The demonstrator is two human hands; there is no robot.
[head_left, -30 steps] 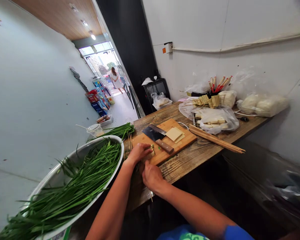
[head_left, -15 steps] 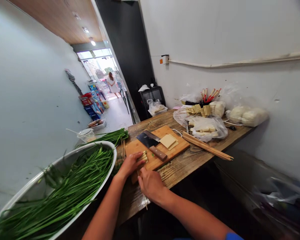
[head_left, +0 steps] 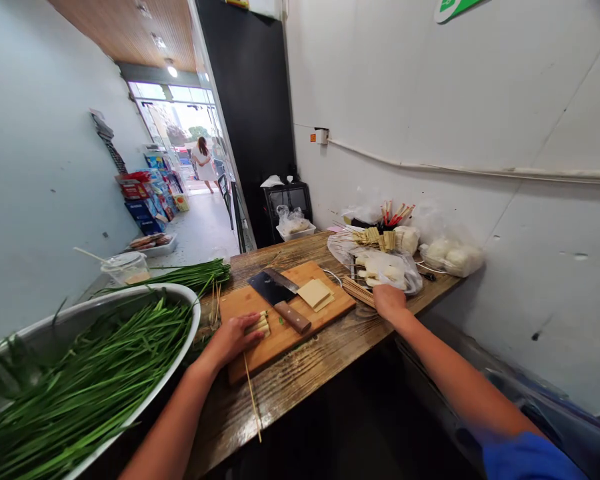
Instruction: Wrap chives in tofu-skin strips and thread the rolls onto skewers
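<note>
My left hand [head_left: 237,337] rests at the near left of the wooden cutting board [head_left: 330,313], its fingers closed over a row of pale tofu-skin rolls [head_left: 263,325] with green filling at the ends. A thin bamboo skewer [head_left: 253,397] sticks out from under that hand past the table's front edge. Farther right, my right hand [head_left: 390,303] is curled over the near end of a bundle of bamboo skewers [head_left: 359,291]; its fingertips are hidden. Between the hands lie a cleaver [head_left: 293,317] with a brown handle and a small stack of square tofu sheets [head_left: 314,294].
A big metal basin [head_left: 198,313] of green chives [head_left: 125,360] stands at the left. Plastic bags of pale food [head_left: 385,267], skewered pieces [head_left: 375,237] and red-tipped sticks [head_left: 397,213] crowd the back right. A person [head_left: 203,163] stands far off by the doorway.
My right hand has moved from beside the left hand to the skewer bundle at the right. A skewer now shows below my left hand, which stays on the rolls. The view has shifted right.
</note>
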